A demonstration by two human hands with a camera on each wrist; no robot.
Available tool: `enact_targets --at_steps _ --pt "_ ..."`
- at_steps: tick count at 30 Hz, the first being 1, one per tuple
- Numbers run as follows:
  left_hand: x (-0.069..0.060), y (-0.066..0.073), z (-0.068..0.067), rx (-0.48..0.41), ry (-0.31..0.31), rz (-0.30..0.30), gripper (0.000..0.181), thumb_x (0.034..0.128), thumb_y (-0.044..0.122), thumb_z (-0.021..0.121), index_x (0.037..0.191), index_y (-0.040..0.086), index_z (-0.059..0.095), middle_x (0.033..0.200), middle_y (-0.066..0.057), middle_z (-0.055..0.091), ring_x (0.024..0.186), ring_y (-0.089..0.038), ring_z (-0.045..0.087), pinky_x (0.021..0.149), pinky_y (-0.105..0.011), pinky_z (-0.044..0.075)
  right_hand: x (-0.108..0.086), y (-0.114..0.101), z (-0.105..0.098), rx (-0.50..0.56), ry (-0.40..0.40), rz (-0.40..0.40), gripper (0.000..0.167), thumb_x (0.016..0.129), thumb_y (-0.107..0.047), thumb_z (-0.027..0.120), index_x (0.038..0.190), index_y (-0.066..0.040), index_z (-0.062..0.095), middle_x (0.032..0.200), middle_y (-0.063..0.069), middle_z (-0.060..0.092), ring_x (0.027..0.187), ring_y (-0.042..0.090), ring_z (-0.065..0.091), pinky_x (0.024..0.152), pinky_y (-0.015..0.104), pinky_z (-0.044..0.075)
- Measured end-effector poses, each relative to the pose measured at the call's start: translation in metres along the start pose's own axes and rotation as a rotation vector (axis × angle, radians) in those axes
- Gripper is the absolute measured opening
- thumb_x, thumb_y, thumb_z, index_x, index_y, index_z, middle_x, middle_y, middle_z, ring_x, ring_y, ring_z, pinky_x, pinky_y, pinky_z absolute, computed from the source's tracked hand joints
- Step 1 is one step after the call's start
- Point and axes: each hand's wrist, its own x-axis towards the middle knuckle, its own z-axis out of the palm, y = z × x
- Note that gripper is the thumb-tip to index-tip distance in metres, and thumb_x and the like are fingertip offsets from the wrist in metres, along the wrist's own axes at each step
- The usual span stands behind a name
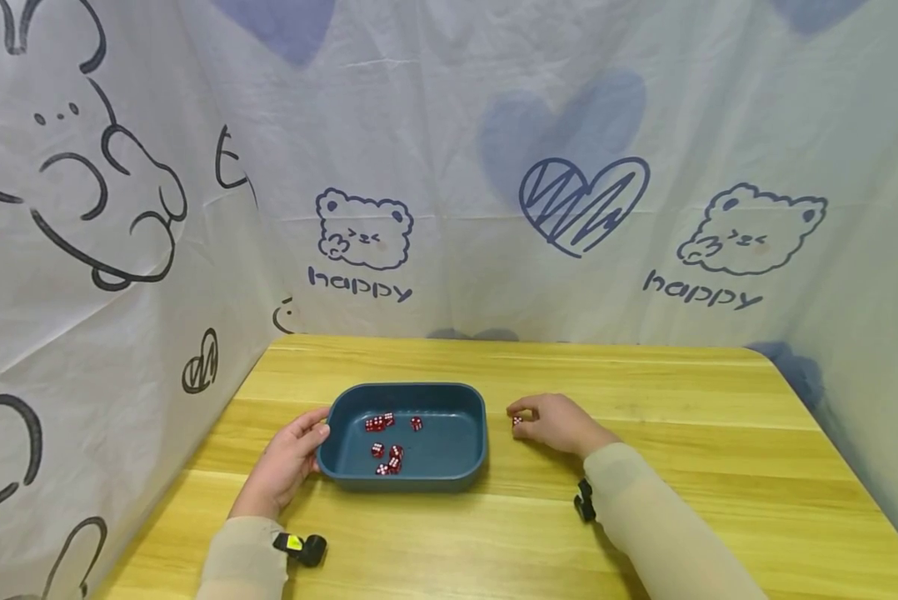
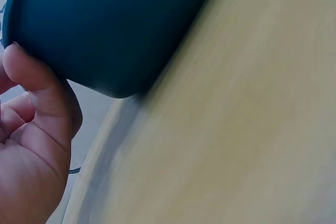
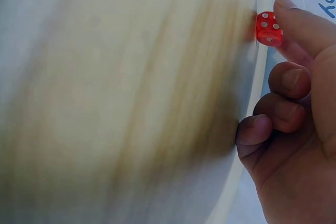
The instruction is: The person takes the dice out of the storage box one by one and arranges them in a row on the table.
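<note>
My left hand (image 1: pixel 287 458) grips the left end of the blue tray (image 1: pixel 441 450); my right hand (image 1: pixel 557 423) pinches one red die (image 3: pixel 269 29), just right of the tray. More dice (image 1: pixel 394 464) lie inside it. Cannot tell whether the pinched die touches the bench (image 1: pixel 456 542). Risks: a loosened pinch could drop it; an uneven left-hand pull could tip the tray and scatter its contents.

Dice (image 3: pixel 269 32) glossy, translucent plastic; tray (image 1: pixel 445 446) smooth plastic, faint sheen; tabletop (image 1: pixel 719 433) smooth, wood-grained; backdrop (image 1: pixel 449 258) creased matt cloth
</note>
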Motion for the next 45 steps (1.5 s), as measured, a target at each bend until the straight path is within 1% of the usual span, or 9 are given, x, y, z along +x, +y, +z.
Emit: enact_targets --at_steps 8,13,15,19,27,35,38,41,45 --pt "0.001 0.000 0.000 0.006 0.004 0.004 0.050 0.1083 0.014 0.050 0.152 -0.005 0.036 0.124 -0.015 0.057 0.072 -0.011 0.057 0.060 -0.023 0.050 -0.001 -0.001 0.000 0.001 0.004 -0.010 0.036 0.096 -0.030 0.071 0.131 -0.021 0.070 0.102 -0.010 0.069 0.082 0.013 0.056 0.088 0.041 0.048" --pt "0.000 0.000 0.000 -0.008 0.005 0.005 0.050 0.1079 0.013 0.050 0.152 -0.005 0.036 0.119 -0.013 0.058 0.071 -0.011 0.057 0.059 -0.022 0.051 -0.002 -0.005 -0.002 0.013 0.011 -0.018 0.039 0.096 -0.031 0.070 0.133 -0.019 0.068 0.084 -0.005 0.062 0.076 0.016 0.054 0.077 0.038 0.046" --pt "0.000 0.000 0.000 -0.010 0.005 0.005 0.050 0.1078 0.014 0.051 0.152 -0.005 0.036 0.117 -0.012 0.058 0.071 -0.011 0.057 0.059 -0.022 0.051 -0.002 -0.006 -0.003 0.011 0.013 -0.018 0.039 0.096 -0.033 0.070 0.133 -0.019 0.068 0.080 -0.003 0.058 0.073 0.016 0.052 0.073 0.037 0.045" --pt "0.000 0.000 0.000 -0.003 0.000 0.003 0.050 0.1083 0.014 0.050 0.153 -0.005 0.036 0.118 -0.011 0.058 0.070 -0.011 0.057 0.059 -0.022 0.051 -0.002 -0.008 -0.002 0.004 0.016 -0.027 0.040 0.096 -0.034 0.070 0.133 -0.019 0.067 0.077 -0.002 0.057 0.070 0.016 0.051 0.069 0.036 0.044" --pt "0.002 0.000 -0.001 -0.007 -0.007 0.008 0.050 0.1083 0.014 0.050 0.153 -0.005 0.035 0.116 -0.011 0.057 0.069 -0.011 0.055 0.059 -0.022 0.050 0.000 -0.011 -0.002 0.005 0.032 -0.038 0.040 0.097 -0.035 0.069 0.133 -0.019 0.068 0.077 -0.002 0.056 0.069 0.017 0.050 0.067 0.036 0.043" --pt "0.000 -0.002 0.000 -0.005 -0.008 0.005 0.050 0.1083 0.014 0.049 0.152 -0.005 0.036 0.115 -0.010 0.058 0.070 -0.011 0.055 0.059 -0.022 0.050 -0.001 -0.015 -0.003 0.027 0.041 -0.044 0.042 0.099 -0.036 0.066 0.137 -0.018 0.065 0.074 -0.004 0.065 0.062 0.017 0.051 0.067 0.035 0.044" --pt "0.000 -0.003 0.000 -0.006 -0.008 0.005 0.050 0.1083 0.014 0.050 0.152 -0.005 0.036 0.116 -0.011 0.058 0.070 -0.011 0.055 0.059 -0.022 0.050 -0.001 -0.019 -0.006 0.044 0.065 -0.031 0.043 0.099 -0.038 0.066 0.138 -0.020 0.064 0.075 -0.002 0.062 0.064 0.018 0.051 0.067 0.035 0.044" --pt "0.001 -0.003 -0.001 -0.008 -0.008 0.006 0.050 0.1081 0.014 0.050 0.152 -0.005 0.036 0.118 -0.011 0.057 0.070 -0.011 0.054 0.059 -0.022 0.049 0.000 -0.025 -0.011 0.051 0.093 -0.031 0.040 0.099 -0.038 0.066 0.136 -0.022 0.065 0.075 0.001 0.056 0.065 0.018 0.049 0.063 0.035 0.043" --pt "0.002 -0.004 -0.001 -0.014 -0.006 0.007 0.050 0.1080 0.014 0.050 0.152 -0.005 0.036 0.117 -0.012 0.057 0.070 -0.011 0.055 0.059 -0.022 0.049 0.001 -0.034 -0.015 0.041 0.105 -0.067 0.037 0.098 -0.036 0.067 0.134 -0.023 0.067 0.072 0.000 0.054 0.063 0.017 0.048 0.058 0.033 0.041"
